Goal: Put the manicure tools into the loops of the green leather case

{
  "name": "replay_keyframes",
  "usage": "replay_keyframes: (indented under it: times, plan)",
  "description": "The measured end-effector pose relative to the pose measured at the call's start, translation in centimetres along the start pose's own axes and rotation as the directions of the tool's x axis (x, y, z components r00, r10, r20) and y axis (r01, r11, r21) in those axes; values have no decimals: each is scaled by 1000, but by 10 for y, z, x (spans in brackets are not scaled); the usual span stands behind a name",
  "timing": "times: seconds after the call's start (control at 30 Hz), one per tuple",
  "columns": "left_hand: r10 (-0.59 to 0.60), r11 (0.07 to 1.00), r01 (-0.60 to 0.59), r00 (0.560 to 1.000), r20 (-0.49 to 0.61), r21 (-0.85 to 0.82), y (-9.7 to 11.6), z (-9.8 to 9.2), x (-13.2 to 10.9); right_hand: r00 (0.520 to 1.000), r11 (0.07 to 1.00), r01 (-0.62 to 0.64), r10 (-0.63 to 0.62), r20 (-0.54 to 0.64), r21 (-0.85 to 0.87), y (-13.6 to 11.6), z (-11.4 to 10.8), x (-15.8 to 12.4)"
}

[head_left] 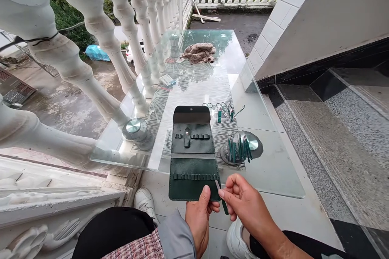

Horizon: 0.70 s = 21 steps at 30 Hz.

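Note:
A dark green manicure case (194, 166) lies unfolded, its near edge overhanging the glass table's front edge. My left hand (199, 220) grips the near right corner, thumb on top and fingers beneath. Elastic loops cross both panels, and a snapped strap (187, 136) sits on the upper one. Between the thumb and fingers of my right hand (243, 198) is a slim green-handled metal tool (223, 201); its flat metal end is at the rightmost loop of the lower row. Whether the tip is inside the loop I cannot tell.
Several green-handled tools (239, 149) lie on the glass table (273, 178) to the right. Scissors and green nail clippers (219, 115) sit farther back. A small box (167, 80) and a crumpled brown cloth (199, 52) lie beyond. Balusters (103, 44) stand left, steps (328, 137) right.

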State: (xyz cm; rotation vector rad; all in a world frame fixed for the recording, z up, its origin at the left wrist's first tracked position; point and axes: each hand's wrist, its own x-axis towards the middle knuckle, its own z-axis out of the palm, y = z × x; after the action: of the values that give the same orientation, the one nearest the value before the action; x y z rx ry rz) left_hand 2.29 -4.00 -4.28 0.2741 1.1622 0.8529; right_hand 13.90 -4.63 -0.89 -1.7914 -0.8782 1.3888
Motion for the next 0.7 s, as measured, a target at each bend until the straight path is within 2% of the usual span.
replay_keyframes:
  times: [0.1, 0.2, 0.3, 0.43, 0.57, 0.7]
  plan:
    - [-4, 999, 4, 1000, 3, -32, 2, 1, 0, 994, 975, 81, -64, 86, -209, -5, -9, -4]
    - [-28, 999, 28, 1000, 4, -31, 5, 2, 0, 976, 887, 195, -131, 177, -419, -3, -16, -9]
    - [-23, 999, 23, 1000, -6, -29, 7, 3, 1, 958, 803, 280, -196, 210, -526, 3, -17, -10]
    - [-2, 999, 2, 1000, -1, -43, 6, 3, -1, 944, 740, 328, -271, 186, -587, 8, -11, -7]
    - [12, 997, -13, 1000, -14, -71, 6, 3, -3, 965, 791, 261, -209, 156, -553, 4, -7, -5]
    - [22, 998, -21, 999, 22, -58, 7, 2, -4, 971, 830, 234, -172, 166, -506, 2, -7, -6]
